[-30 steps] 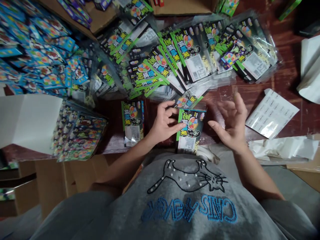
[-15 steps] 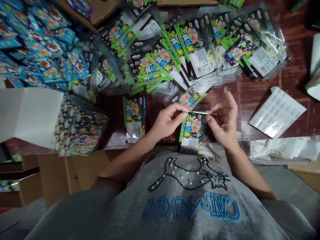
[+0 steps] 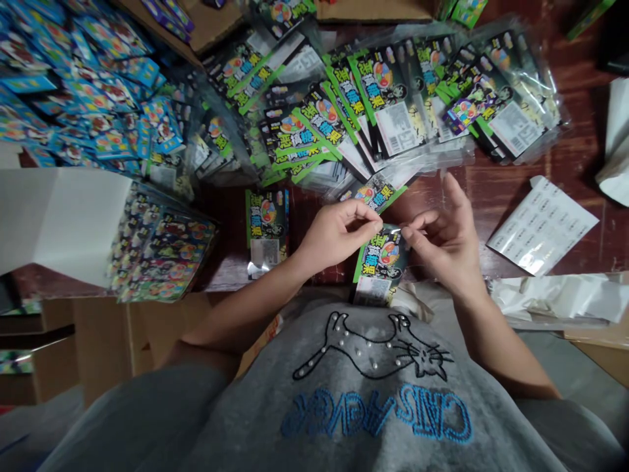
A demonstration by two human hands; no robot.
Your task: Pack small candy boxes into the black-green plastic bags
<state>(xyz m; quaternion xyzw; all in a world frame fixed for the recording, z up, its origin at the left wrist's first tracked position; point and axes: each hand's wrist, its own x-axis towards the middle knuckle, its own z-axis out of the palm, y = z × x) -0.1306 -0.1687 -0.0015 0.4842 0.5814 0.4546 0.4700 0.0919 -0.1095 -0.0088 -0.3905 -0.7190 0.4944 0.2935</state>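
A black-and-green candy packet (image 3: 381, 262) in a clear plastic sleeve hangs at the table's front edge, close to my shirt. My left hand (image 3: 341, 233) pinches the upper left corner of the sleeve between thumb and forefinger. At the upper right corner, my right hand (image 3: 445, 246) pinches with thumb and forefinger, its other fingers raised. Just beyond my hands lies another packet (image 3: 376, 193) of the same design, slanted. Left of my left hand, a similar packet (image 3: 268, 229) lies flat by itself.
Many sleeved packets (image 3: 388, 98) overlap across the back of the table. Small blue packets (image 3: 103, 92) are heaped at the far left, above a white box (image 3: 63, 216) with stacked colourful packs (image 3: 162, 246). A sticker sheet (image 3: 545, 223) lies to the right.
The clear flap at the packet's top edge stood out between my fingers and now lies down at the top. My right hand has shifted slightly right and down.
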